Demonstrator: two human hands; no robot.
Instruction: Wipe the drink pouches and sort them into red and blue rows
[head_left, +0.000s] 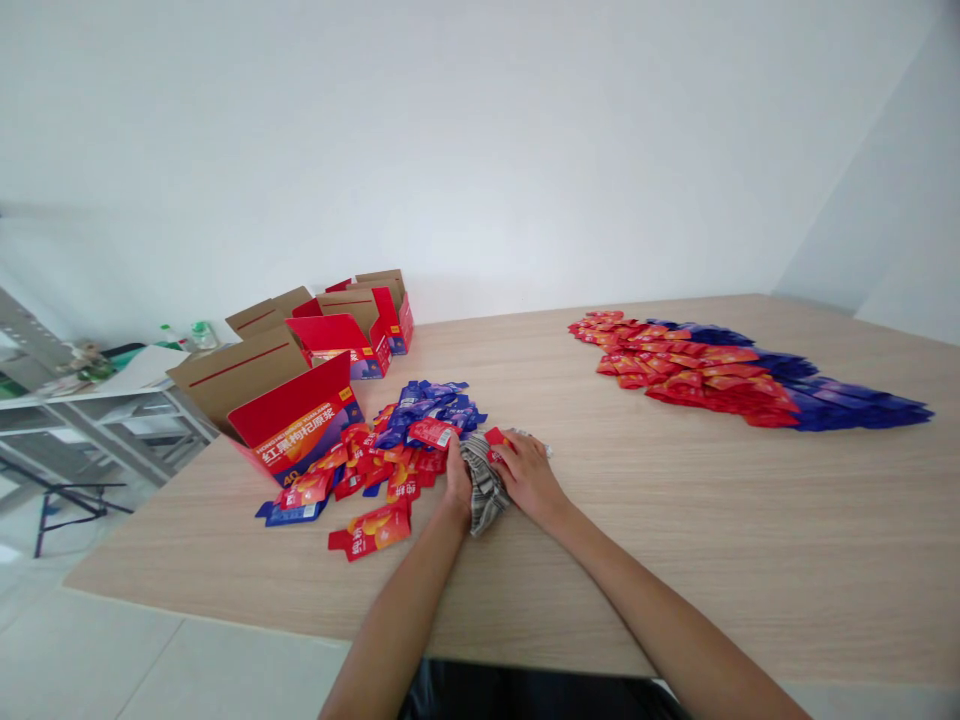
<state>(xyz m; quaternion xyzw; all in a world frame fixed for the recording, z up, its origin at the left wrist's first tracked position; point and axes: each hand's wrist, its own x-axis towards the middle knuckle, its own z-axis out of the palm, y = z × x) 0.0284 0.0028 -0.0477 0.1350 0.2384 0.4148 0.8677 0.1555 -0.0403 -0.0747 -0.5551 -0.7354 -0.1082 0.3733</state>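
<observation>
My left hand (458, 483) is closed on a grey striped cloth (486, 485), with its fingers mostly hidden behind the fabric. My right hand (531, 473) presses its fingers over a red sachet (495, 440) against the cloth; only part of that sachet shows. Just beyond my left thumb, another red sachet (432, 432) lies at the edge of a loose pile. This pile mixes blue sachets (420, 402) and red sachets (364, 460). One single red sachet (371, 530) lies apart, nearer the table's front.
Open cartons (300, 425) stand at the left behind the pile, with more red cartons (352, 345) toward the wall. Overlapping rows of red and blue sachets (697, 370) lie at the right of the wooden table (637, 520). A white desk (112, 390) is beyond the left edge.
</observation>
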